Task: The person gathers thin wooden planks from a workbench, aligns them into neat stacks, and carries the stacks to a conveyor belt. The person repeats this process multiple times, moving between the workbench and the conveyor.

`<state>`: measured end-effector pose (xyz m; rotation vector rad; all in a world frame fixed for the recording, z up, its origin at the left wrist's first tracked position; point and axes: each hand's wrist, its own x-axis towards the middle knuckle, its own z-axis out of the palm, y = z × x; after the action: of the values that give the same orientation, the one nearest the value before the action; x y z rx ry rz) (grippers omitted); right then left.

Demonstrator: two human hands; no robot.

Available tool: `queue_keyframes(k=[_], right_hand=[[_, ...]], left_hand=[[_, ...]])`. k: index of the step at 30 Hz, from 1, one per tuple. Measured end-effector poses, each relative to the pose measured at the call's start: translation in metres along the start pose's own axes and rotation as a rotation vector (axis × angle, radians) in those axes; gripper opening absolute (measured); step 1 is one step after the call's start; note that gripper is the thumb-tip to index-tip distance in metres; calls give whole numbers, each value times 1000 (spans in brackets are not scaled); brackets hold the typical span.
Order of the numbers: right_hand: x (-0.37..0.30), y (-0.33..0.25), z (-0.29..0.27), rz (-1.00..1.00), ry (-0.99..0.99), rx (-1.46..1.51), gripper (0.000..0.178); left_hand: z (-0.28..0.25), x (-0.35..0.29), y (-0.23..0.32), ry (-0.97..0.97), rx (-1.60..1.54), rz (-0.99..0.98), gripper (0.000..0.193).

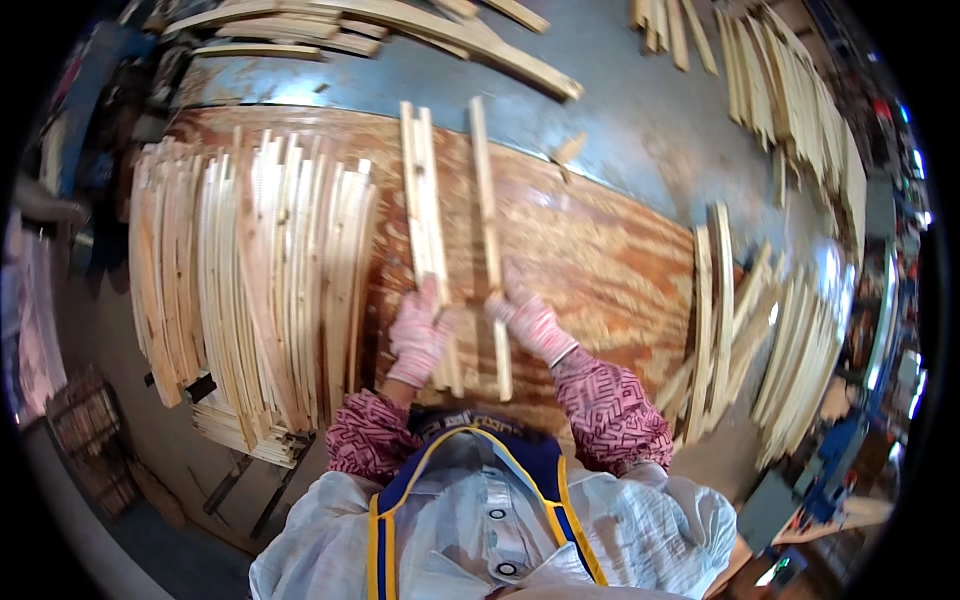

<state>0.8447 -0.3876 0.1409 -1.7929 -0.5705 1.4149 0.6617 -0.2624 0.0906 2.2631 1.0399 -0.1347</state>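
Observation:
Both my hands wear pink-and-white knit gloves below patterned pink sleeves. My left hand [418,335] lies over a pair of narrow wooden strips [424,210], its finger and thumb spread apart. To the right, a single wooden strip [483,190] lies lengthwise on the plywood board [590,235], slightly tilted. My right hand [530,318] grips this strip from its right side, near its lower part. A gap of bare plywood separates the single strip from the pair at their far ends.
A large stack of wooden strips [265,270] stands at the left. Longer boards [450,40] lie across the far metal surface, near a small wood offcut [570,150]. Upright-looking strips [712,310] line the board's right end, with more stacks [790,90] beyond.

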Motion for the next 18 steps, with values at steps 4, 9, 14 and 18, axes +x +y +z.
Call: queue_keyframes(k=[4, 9, 14, 18], right_hand=[[56, -49, -9, 167, -319, -618, 77], [157, -114, -123, -170, 229, -674, 71], [277, -192, -164, -289, 629, -1231, 73], [355, -232, -132, -252, 481, -1346, 77]], left_hand=[[-29, 36, 15, -268, -53, 80, 53], [-103, 204, 14, 295, -405, 202, 39], [-200, 416, 44, 443, -453, -479, 49], [-207, 495, 11, 555, -925, -696, 39]])
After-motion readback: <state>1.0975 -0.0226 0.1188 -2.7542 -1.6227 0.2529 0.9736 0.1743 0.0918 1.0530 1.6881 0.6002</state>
